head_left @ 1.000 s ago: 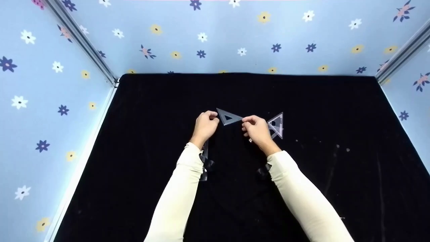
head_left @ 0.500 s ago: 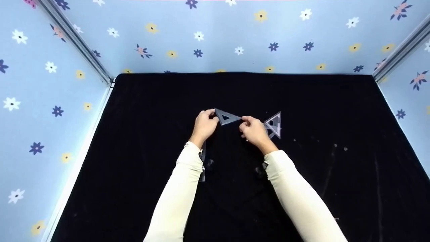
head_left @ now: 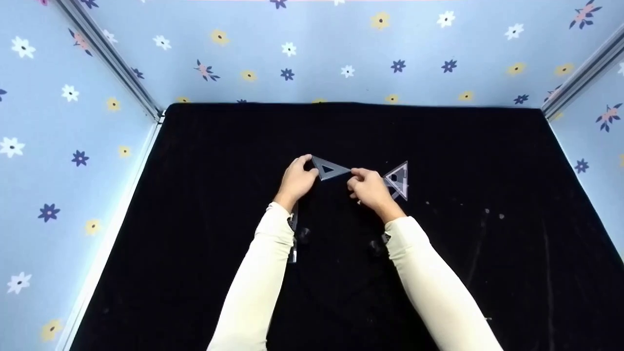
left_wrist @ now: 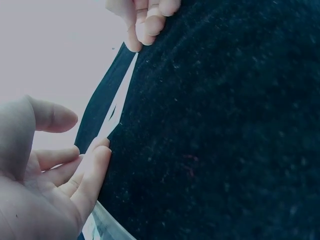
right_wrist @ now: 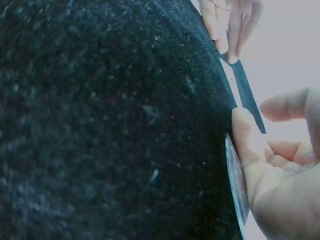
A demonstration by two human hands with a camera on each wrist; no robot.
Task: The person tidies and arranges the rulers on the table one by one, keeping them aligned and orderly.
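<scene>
A clear triangular set square (head_left: 332, 168) with a triangular cutout lies on the black cloth between the two hands. My left hand (head_left: 297, 179) touches its left side, fingertips at the upper left corner. In the left wrist view the left thumb (left_wrist: 56, 117) stands apart from the fingers. My right hand (head_left: 371, 190) touches the pointed right tip with a fingertip. The right thumb (right_wrist: 285, 106) is clear of it in the right wrist view. Just right of that hand lies a second clear set square (head_left: 400, 179), overlapping another clear piece partly hidden by the hand.
A narrow clear strip like a ruler (head_left: 293, 255) lies partly under the left forearm. Black cloth (head_left: 234, 161) covers the table. Flower-patterned blue walls (head_left: 321, 53) stand behind and at both sides. Small pale specks (head_left: 501, 216) dot the cloth at right.
My left fingertips have come onto the set square's upper left corner, where a small gap showed before. The right hand stays at the tip. The head view has shifted slightly.
</scene>
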